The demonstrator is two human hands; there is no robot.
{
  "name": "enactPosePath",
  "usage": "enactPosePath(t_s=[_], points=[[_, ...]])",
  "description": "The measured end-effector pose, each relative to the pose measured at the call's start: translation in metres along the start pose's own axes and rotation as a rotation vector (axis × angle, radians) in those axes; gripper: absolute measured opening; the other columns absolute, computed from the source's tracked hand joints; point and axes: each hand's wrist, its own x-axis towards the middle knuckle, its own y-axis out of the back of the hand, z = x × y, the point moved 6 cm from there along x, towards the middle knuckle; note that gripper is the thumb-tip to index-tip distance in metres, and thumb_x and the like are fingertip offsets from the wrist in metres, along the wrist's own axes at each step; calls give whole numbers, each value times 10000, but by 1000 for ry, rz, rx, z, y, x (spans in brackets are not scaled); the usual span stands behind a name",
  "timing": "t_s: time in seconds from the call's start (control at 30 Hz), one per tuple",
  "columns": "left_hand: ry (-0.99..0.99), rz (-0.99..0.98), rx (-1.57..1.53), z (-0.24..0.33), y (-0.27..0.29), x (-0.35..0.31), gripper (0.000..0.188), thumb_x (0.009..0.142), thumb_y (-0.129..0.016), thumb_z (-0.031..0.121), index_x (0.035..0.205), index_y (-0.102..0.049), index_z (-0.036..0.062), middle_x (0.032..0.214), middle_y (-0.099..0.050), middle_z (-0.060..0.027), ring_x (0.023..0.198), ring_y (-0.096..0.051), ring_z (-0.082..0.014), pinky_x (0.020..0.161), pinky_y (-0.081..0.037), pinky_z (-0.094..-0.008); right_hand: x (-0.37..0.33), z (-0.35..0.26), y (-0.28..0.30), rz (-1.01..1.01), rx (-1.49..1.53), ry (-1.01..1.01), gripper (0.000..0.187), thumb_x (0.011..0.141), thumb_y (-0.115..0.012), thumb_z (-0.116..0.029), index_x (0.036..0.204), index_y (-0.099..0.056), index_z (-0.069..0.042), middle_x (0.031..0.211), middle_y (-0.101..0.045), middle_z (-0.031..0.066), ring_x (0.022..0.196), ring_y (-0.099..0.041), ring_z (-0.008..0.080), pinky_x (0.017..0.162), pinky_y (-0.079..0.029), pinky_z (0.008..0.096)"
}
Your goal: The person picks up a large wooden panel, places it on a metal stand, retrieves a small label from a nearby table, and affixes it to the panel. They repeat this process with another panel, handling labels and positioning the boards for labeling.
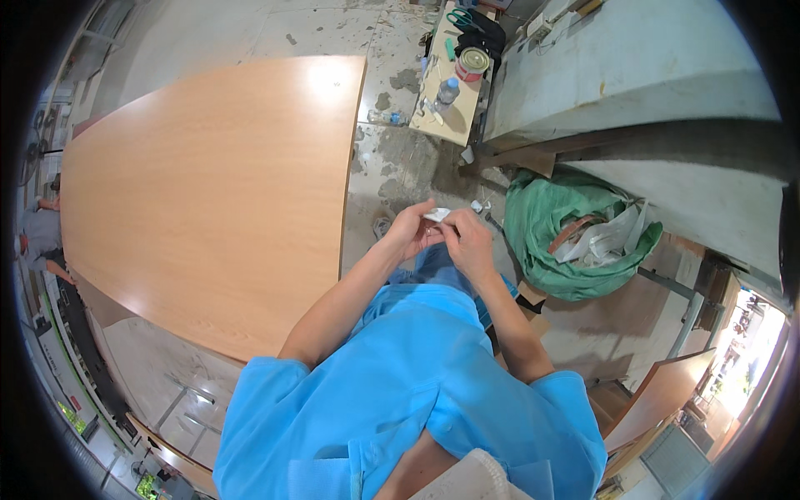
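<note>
Just in front of my body, both hands come together around a small white folded piece (437, 215), perhaps paper or cloth; its kind is too small to make out. My left hand (407, 230) has its fingers curled, with the thumb up against the white piece. My right hand (468, 242) pinches at its other side, fingers bent toward the left hand. Part of the piece is hidden by the fingers. To the left of my hands, apart from them, lies a large wood-grain panel (225, 192) with a light, glossy top.
Ahead, a narrow bench (454, 127) bears a plastic bottle (447, 90), a tin (473, 63) and scissors (459, 17). A green sack (533, 242) of scraps stands at the right, below a grey machine (633, 92). Another person (40, 237) is beyond the panel's left end.
</note>
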Motion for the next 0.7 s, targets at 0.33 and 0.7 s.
enactPosePath(t_s=[0.33, 0.7], points=[[-169, 455, 197, 86, 39, 99, 357, 989, -584, 136, 1321, -542, 12, 1161, -679, -80, 978, -672, -148, 804, -537, -298, 199, 305, -23, 67, 175, -608, 177, 968, -631, -143, 1023, -715, 3, 756, -662, 41, 593, -589, 93, 527, -459, 267], [-708, 622, 305, 179, -15, -48, 227, 996, -617, 187, 1106, -643, -10, 979, -685, -53, 914, -605, -88, 808, -481, -245, 273, 399, -1, 4, 119, -854, 228, 945, -577, -167, 956, -672, 40, 737, -659, 84, 577, -640, 181, 529, -496, 319]])
